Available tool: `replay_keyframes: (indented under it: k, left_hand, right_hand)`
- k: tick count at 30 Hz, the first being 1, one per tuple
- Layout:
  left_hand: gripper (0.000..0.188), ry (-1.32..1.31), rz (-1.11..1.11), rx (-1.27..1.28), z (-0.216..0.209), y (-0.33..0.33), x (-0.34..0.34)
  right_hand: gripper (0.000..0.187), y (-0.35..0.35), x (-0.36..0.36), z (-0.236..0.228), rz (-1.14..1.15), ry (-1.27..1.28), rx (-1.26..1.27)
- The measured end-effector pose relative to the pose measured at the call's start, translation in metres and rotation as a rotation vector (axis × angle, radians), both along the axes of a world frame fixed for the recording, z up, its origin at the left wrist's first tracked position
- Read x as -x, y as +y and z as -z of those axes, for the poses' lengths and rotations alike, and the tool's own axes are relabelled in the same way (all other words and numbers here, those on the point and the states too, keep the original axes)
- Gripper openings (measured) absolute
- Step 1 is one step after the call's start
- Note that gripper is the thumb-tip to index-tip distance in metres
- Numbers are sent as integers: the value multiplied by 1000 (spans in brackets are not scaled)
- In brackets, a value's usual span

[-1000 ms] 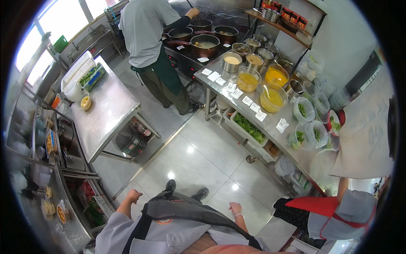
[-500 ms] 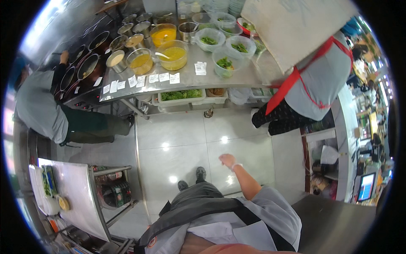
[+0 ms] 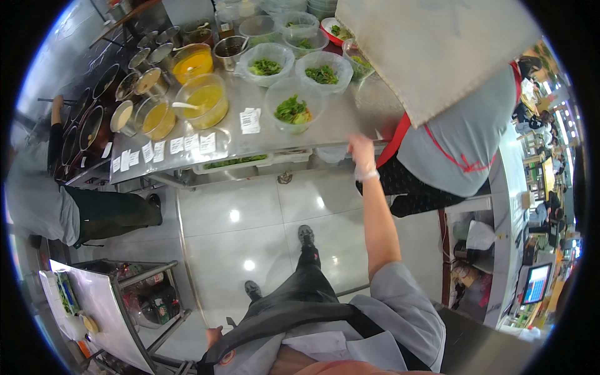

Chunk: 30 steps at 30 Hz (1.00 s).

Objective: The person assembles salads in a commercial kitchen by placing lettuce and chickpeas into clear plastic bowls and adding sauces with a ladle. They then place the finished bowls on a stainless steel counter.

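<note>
My right arm stretches forward, and my right hand (image 3: pixel 361 152) is by the front edge of the steel counter (image 3: pixel 250 145), with a clear band at its wrist. Its fingers are loosely bent and slightly apart, and I see nothing in them. Nearest to it on the counter is a clear plastic bowl (image 3: pixel 270 107) of leafy greens (image 3: pixel 292 111). Two more bowls of greens (image 3: pixel 265 67) (image 3: pixel 321 74) stand behind. Low beside my apron, a small part of my left hand (image 3: pixel 214 335) shows; its fingers are mostly hidden.
Yellow soup tubs (image 3: pixel 209 103), metal pots (image 3: pixel 124 119) and paper slips (image 3: pixel 250 121) cover the counter. A pale panel (image 3: pixel 431 53) overhangs its right end. A co-worker (image 3: pixel 447 150) stands at right, another (image 3: pixel 40 200) at left by the pans (image 3: pixel 92 128). A steel cart (image 3: pixel 103 300) stands lower left.
I have stepped toward the counter, which now appears closer. My right hand has moved forward and up from over the floor to the counter's edge. Part of my left hand has come into view.
</note>
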State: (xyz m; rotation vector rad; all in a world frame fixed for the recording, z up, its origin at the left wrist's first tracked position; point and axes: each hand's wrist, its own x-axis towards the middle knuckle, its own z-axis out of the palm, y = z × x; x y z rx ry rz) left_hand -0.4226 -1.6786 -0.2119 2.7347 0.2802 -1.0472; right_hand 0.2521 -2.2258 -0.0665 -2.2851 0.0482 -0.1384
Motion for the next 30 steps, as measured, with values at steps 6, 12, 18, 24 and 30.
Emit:
replay_keyframes:
  k: [6,12,18,24,30]
  left_hand:
    - [23,159,-163,2,-26,-91,-49]
    - [23,211,6,-17,-62,-118,-59]
    - [26,236,-24,11,-65,-131,-90]
    - [22,196,-357,110,-73,-144,-141]
    - [43,116,-786,272,-92,-156,-182]
  right_hand:
    - [32,-69,-214,-18,183,-62,17]
    - [39,-84,-313,-4,436,69,-351]
    - [32,-112,-321,29,233,88,289]
    - [32,-126,-296,17,362,204,-258]
    - [29,-136,-250,19,402,213,-561]
